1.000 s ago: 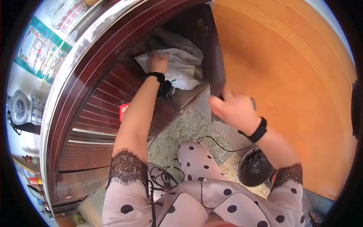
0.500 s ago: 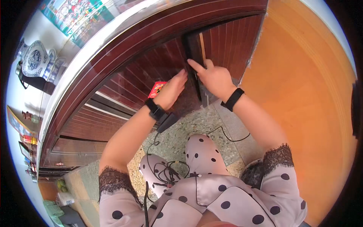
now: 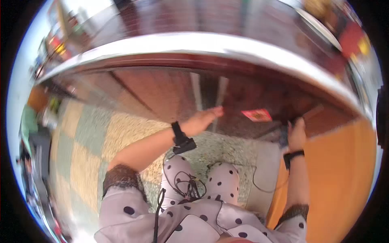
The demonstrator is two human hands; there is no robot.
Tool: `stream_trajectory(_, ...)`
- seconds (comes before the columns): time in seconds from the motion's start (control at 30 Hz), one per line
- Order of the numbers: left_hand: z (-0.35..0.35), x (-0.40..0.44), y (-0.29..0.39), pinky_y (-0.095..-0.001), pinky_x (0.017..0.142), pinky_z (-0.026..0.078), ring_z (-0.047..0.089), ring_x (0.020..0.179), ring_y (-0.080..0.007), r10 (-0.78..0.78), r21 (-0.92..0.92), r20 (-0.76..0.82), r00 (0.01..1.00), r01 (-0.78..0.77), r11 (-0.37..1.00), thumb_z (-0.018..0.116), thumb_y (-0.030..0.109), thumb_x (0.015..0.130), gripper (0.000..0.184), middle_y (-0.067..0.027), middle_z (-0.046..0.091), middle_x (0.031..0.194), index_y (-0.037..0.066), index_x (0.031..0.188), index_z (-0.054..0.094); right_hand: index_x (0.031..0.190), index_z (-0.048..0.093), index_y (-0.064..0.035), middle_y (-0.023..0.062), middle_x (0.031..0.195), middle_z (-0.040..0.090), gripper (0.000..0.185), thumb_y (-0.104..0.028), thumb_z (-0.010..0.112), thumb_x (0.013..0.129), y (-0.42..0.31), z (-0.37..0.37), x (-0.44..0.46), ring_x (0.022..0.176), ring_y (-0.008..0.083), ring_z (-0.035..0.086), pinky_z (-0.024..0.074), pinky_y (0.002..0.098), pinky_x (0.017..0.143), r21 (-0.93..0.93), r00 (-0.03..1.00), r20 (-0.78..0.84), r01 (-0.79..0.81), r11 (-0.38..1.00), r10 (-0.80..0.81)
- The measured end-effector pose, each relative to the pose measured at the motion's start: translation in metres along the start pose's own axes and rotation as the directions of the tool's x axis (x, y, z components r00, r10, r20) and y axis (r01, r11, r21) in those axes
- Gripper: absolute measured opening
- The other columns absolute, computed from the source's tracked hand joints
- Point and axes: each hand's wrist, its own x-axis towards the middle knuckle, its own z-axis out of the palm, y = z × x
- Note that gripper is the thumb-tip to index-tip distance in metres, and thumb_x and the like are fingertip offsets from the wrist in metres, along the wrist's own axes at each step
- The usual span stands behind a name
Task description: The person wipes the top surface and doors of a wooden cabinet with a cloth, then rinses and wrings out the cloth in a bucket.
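My left hand [image 3: 204, 120] is held in front of the dark red cabinet [image 3: 158, 87], left of a red card [image 3: 257, 115] on the cabinet front. Its fingers point right and lie together, and nothing shows in them. On the right, my right hand [image 3: 297, 131] is at the cabinet front near a dark gap; its fingers are blurred, and their hold cannot be made out. Each wrist wears a black band.
The cabinet's pale top edge [image 3: 182, 40] curves across the view. An orange wooden panel [image 3: 336, 166] stands at the right. Below are the speckled floor [image 3: 142, 121], my knees and a loose black cable [image 3: 259, 187].
The view has swung left along the cabinet. Earlier my left hand was on white cloth or bags inside; the cabinet door then closed. My hands have since moved apart.
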Motion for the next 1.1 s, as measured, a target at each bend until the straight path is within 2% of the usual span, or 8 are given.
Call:
stream_trajectory(0.17, -0.067, -0.111, -0.023, -0.0344, 0.103, 0.035, 0.047, 0.125, -0.0217, -0.235, -0.052, -0.262, 0.936, 0.230, 0.972, 0.041, 0.044, 0.097, 0.058, -0.0105, 0.053, 0.134, 0.004, 0.139, 0.042, 0.110, 0.043, 0.0006, 0.0201, 0.107, 0.060, 0.030, -0.023, 0.053, 0.094, 0.037, 0.023, 0.011, 0.091, 0.0373, 0.061, 0.0473, 0.0424, 0.081, -0.025, 0.984, 0.032, 0.174, 0.984, -0.173)
stream_trajectory(0.33, -0.109, -0.247, -0.046, -0.0364, 0.097, 0.042, 0.054, 0.117, -0.0276, -0.558, -0.130, -0.532, 0.637, 0.589, 0.797, 0.044, 0.050, 0.095, 0.060, -0.0162, 0.056, 0.128, 0.004, 0.133, 0.048, 0.120, 0.042, -0.0001, 0.0228, 0.120, 0.053, 0.055, -0.030, 0.065, 0.080, 0.010, 0.017, 0.024, 0.105, 0.0378, 0.054, 0.0425, 0.0438, 0.091, -0.295, 0.779, 0.622, 0.148, 0.944, 0.072)
stream_trajectory(0.43, -0.090, -0.402, -0.115, -0.0419, 0.089, 0.049, 0.060, 0.108, -0.0333, -0.480, 0.653, -0.518, 0.708, 0.689, 0.313, 0.041, 0.028, 0.095, 0.036, -0.0188, 0.061, 0.118, 0.003, 0.111, 0.063, 0.126, 0.041, -0.0005, 0.0244, 0.127, 0.048, 0.071, -0.034, 0.073, 0.072, -0.055, 0.014, 0.005, 0.114, 0.0381, 0.050, 0.0396, 0.0446, 0.097, -0.285, 0.559, 0.828, 0.341, 0.896, 0.051)
stream_trajectory(0.57, 0.011, -0.620, -0.094, -0.0416, 0.083, 0.051, 0.063, 0.100, -0.0333, -0.882, 0.174, -0.433, 0.186, 0.977, 0.120, 0.053, 0.025, 0.087, 0.032, -0.0167, 0.066, 0.105, 0.002, 0.107, 0.063, 0.134, 0.040, -0.0011, 0.0265, 0.138, 0.042, 0.093, -0.039, 0.082, 0.061, -0.186, -0.034, -0.042, 0.126, 0.0385, 0.044, 0.0358, 0.0456, 0.105, -0.121, 0.465, 0.880, 0.423, 0.898, -0.100)
stream_trajectory(0.73, 0.177, -0.749, -0.032, -0.0408, 0.072, 0.054, 0.068, 0.084, -0.0293, -0.967, -0.148, -0.253, -0.009, 0.989, 0.029, 0.067, 0.032, 0.078, 0.042, -0.0140, 0.070, 0.095, 0.004, 0.110, 0.064, 0.119, 0.053, 0.0018, 0.0268, 0.118, 0.057, 0.060, -0.028, 0.074, 0.072, -0.272, -0.027, -0.099, 0.111, 0.0401, 0.055, 0.0441, 0.0442, 0.096, 0.015, 0.614, 0.742, 0.386, 0.923, -0.269)
stream_trajectory(0.9, 0.277, -0.780, -0.010, -0.0416, 0.074, 0.053, 0.066, 0.089, -0.0283, -0.994, -0.527, -0.055, -0.092, 0.849, -0.049, 0.064, 0.035, 0.078, 0.039, -0.0127, 0.068, 0.100, 0.009, 0.108, 0.066, 0.120, 0.055, 0.0079, 0.0262, 0.128, 0.052, 0.057, -0.040, 0.051, 0.090, -0.382, -0.030, -0.127, 0.119, 0.0364, 0.051, 0.0400, 0.0418, 0.102, -0.060, 0.257, 0.948, 0.724, 0.687, -0.187)
stream_trajectory(1.0, 0.300, -0.795, -0.027, -0.0425, 0.077, 0.052, 0.064, 0.095, -0.0291, -0.995, -0.712, -0.014, -0.102, 0.700, -0.062, 0.061, 0.038, 0.079, 0.038, -0.0122, 0.067, 0.105, 0.012, 0.106, 0.068, 0.121, 0.057, 0.0056, 0.0261, 0.127, 0.053, 0.058, -0.043, 0.046, 0.092, -0.465, -0.017, -0.151, 0.120, 0.0359, 0.050, 0.0381, 0.0402, 0.104, -0.191, 0.279, 0.958, 0.783, 0.592, -0.060)
stream_trajectory(1.1, 0.282, -0.829, -0.029, -0.0435, 0.081, 0.052, 0.063, 0.101, -0.0299, -0.990, -0.746, -0.074, -0.121, 0.665, -0.026, 0.058, 0.040, 0.080, 0.037, -0.0117, 0.066, 0.110, 0.015, 0.105, 0.069, 0.105, 0.064, 0.0044, 0.0262, 0.112, 0.061, 0.051, -0.042, 0.053, 0.088, -0.487, 0.057, -0.184, 0.107, 0.0381, 0.059, 0.0458, 0.0437, 0.094, -0.138, 0.442, 0.778, 0.813, 0.566, -0.446)
